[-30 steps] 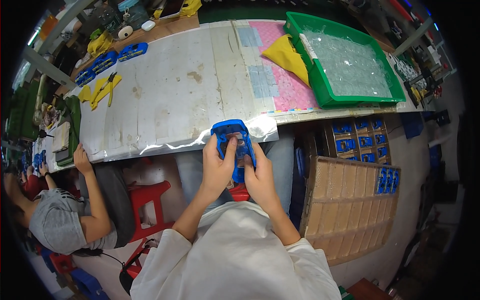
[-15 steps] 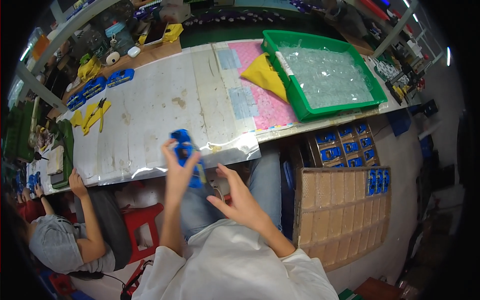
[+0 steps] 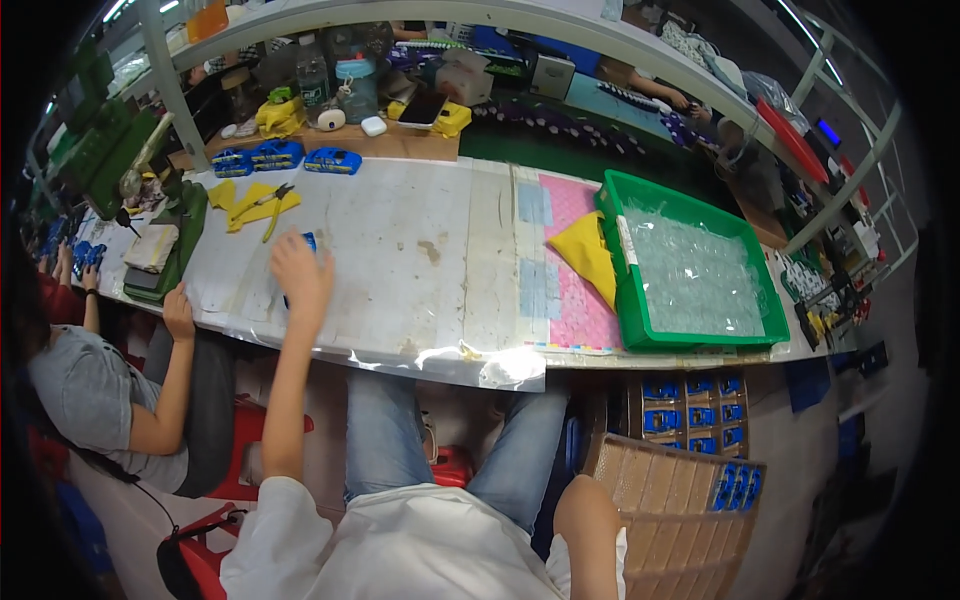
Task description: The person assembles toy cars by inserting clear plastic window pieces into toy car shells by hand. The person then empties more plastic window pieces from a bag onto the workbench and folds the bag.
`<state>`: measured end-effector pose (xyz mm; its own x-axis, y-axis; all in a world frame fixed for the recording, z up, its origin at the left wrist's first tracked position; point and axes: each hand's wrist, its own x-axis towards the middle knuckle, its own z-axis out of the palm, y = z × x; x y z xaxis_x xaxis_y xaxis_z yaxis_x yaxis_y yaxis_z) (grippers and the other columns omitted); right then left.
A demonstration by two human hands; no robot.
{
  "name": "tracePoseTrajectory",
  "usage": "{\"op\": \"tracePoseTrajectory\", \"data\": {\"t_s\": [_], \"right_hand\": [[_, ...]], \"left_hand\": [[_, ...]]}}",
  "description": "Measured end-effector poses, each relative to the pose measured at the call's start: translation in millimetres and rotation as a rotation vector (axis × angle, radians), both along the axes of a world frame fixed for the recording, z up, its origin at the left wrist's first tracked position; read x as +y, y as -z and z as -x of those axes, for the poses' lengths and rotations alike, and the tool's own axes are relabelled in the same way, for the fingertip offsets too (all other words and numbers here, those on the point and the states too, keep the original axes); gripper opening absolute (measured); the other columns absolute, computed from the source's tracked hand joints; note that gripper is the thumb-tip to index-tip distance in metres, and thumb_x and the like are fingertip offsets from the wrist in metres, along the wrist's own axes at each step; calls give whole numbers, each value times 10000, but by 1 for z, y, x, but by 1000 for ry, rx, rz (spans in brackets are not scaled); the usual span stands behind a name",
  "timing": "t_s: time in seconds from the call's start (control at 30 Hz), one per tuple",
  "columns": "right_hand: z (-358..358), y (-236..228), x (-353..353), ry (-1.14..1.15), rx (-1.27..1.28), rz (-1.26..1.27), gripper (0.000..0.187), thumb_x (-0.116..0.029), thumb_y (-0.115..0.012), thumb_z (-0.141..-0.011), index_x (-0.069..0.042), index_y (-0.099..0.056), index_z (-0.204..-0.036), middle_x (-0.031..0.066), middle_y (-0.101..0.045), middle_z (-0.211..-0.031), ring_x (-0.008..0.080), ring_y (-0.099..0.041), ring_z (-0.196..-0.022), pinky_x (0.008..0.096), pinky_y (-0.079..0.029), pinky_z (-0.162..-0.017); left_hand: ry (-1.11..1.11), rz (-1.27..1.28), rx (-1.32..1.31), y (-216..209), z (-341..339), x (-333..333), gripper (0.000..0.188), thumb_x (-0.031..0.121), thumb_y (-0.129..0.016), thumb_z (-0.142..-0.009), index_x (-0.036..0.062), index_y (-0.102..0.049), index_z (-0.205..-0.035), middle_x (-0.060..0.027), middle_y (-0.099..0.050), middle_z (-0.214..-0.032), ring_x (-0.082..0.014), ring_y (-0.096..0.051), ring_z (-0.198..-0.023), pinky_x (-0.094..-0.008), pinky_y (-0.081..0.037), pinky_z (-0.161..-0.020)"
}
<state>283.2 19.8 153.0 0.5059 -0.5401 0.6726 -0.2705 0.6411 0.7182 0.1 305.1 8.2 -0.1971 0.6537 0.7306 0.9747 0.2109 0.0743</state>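
Note:
My left hand (image 3: 300, 268) is over the left part of the white worktable, its fingers round a blue toy car (image 3: 309, 241). Most of that car is hidden under the hand; only bits of blue show at its edges. Just beyond lie yellow-handled pliers (image 3: 272, 216) on a yellow cloth (image 3: 250, 203). Several more blue toy cars (image 3: 332, 160) stand in a row at the table's far left. Of my right arm (image 3: 588, 515) only a bent part shows at the lower edge; the hand is out of sight.
A green tray (image 3: 630, 318) of clear plastic pieces stands right, beside a yellow cloth (image 3: 588, 258). Below the table edge at right are compartment trays (image 3: 650, 500), some holding blue cars. A co-worker (image 3: 100, 390) sits at left. A shelf beam (image 3: 400, 12) crosses above.
My left hand has carried the blue toy car from above my lap to the left part of the table. My right hand has left the view. The view has shifted.

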Motion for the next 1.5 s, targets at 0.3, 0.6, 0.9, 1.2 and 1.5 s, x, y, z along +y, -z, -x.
{"op": "tracePoseTrajectory", "data": {"t_s": [0.3,0.6,0.9,1.2,1.5], "right_hand": [[-23,0,-10,35,-38,20,137,-173,-525,-819,-45,-548,-864,64,-507,-813,197,-476,-739,375,-378,-686],[-41,-8,-37,147,-67,43,139,-174,-527,-818,-45,-547,-868,65,-507,-818,197,-475,-746,375,-376,-691],[-64,-8,-60,346,-65,57,141,-174,-529,-816,-45,-546,-872,65,-507,-823,197,-474,-754,375,-375,-695],[-62,-7,-64,349,-37,63,144,-175,-531,-815,-45,-545,-876,66,-507,-829,197,-473,-761,375,-374,-700],[-55,-10,-68,343,-29,67,147,-176,-534,-813,-45,-544,-880,67,-507,-834,198,-472,-769,375,-373,-704]], "left_hand": [[1486,78,-345,-52,-246,-15,219,64,-589,-681,23,-520,-886,-150,-511,-893,-324,-485,-898,-387,-399,-790],[1463,538,-46,-38,-447,49,814,520,-692,-571,44,-436,-1180,-249,-455,-1096,-388,-446,-1035,-425,-394,-878],[1025,988,369,-6,-525,62,1242,733,-715,-251,145,-391,-1296,-238,-291,-1328,-442,-285,-1208,-555,-270,-966],[789,1155,481,-15,-538,49,1007,536,-777,-506,126,-361,-1326,-195,-281,-1350,-444,-317,-1206,-561,-323,-937],[778,1148,508,-35,-513,42,1069,589,-759,-494,74,-339,-1331,-224,-244,-1366,-471,-302,-1207,-570,-314,-943]]}}
